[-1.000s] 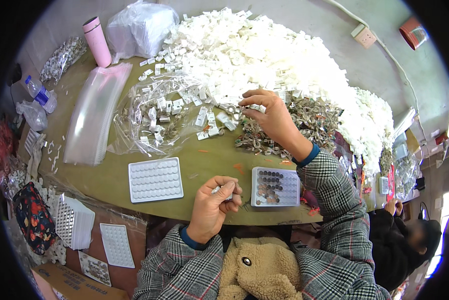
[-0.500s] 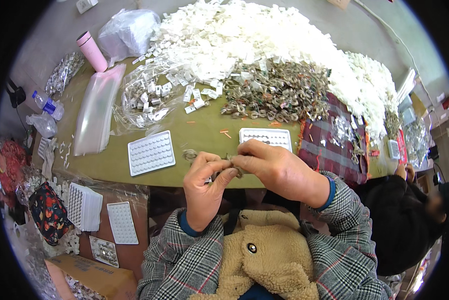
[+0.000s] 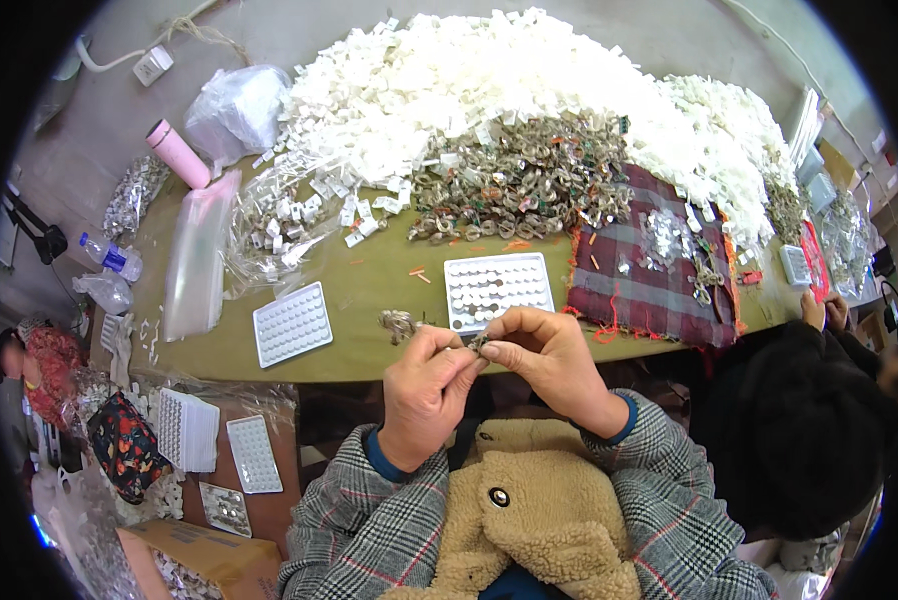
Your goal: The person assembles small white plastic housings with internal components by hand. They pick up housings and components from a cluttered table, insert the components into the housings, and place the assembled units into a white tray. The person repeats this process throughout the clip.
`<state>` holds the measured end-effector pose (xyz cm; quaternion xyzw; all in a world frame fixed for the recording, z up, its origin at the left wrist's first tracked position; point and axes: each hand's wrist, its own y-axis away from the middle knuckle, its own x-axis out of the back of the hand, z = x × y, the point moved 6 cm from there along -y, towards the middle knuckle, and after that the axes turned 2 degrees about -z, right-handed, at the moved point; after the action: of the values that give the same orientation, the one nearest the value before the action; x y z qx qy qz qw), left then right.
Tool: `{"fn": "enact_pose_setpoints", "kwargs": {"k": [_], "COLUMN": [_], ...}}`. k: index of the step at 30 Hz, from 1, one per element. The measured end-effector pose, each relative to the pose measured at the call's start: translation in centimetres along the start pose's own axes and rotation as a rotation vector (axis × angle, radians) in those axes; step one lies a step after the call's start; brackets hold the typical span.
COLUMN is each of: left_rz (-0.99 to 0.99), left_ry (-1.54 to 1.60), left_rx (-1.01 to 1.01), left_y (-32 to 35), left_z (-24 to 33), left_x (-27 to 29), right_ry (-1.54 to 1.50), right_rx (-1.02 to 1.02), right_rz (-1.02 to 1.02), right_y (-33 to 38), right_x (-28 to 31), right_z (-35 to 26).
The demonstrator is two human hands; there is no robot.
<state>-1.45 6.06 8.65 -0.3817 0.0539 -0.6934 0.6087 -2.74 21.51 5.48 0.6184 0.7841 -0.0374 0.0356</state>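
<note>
My left hand point(image 3: 424, 398) and my right hand point(image 3: 554, 368) meet in front of my chest, just over the table's near edge. Both are closed, pinching a small bundle of thin greyish-brown cord point(image 3: 399, 324) between thumbs and fingertips. One looped end sticks out past my left fingers; the part between the fingertips is mostly hidden. Just beyond my right hand lies a white tray point(image 3: 499, 284) with rows of small round pieces in its hollows. Left of my hands lies another white dimpled tray point(image 3: 292, 325). A heap of similar looped cords point(image 3: 529, 190) lies farther back.
Behind the cords rises a big mound of small white pieces point(image 3: 469, 70). Clear plastic sleeves point(image 3: 201, 260) and a pink bottle point(image 3: 179, 155) stand left, a plaid cloth point(image 3: 641, 270) right. Stacked trays point(image 3: 187, 430) and a cardboard box point(image 3: 204, 560) sit lower left. A person in black point(image 3: 794, 430) works at right.
My right hand has lowered and turned, its thumb and fingers now pinching toward the left hand. The tray of round pieces shows more fully. The whole view has shifted slightly.
</note>
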Motion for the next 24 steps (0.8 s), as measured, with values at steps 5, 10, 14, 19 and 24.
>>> {"fn": "enact_pose_setpoints", "kwargs": {"k": [5,10,14,19,24], "left_rz": [-0.134,-0.317,-0.086,-0.027,-0.099], "left_ry": [0.218,0.646,0.242,-0.637,-0.889], "left_rx": [0.179,0.614,0.419,0.263,0.336], "left_y": [-0.1,1.1,-1.9,-7.0,-10.4], "left_z": [-0.5,-2.3,-5.6,-12.7,-19.0], "left_x": [-1.8,-3.6,0.0,2.6,1.9], "right_ry": [0.019,-0.468,-0.593,-0.374,-0.264], "right_rx": [0.092,0.108,0.222,0.158,0.060], "right_rz": [0.089,0.032,0.144,0.114,0.071], "right_y": [0.6,0.0,-0.4,-0.2,0.1], "right_x": [-0.3,0.0,3.9,5.7,5.7], "right_z": [0.8,0.8,-0.5,0.0,1.4]}}
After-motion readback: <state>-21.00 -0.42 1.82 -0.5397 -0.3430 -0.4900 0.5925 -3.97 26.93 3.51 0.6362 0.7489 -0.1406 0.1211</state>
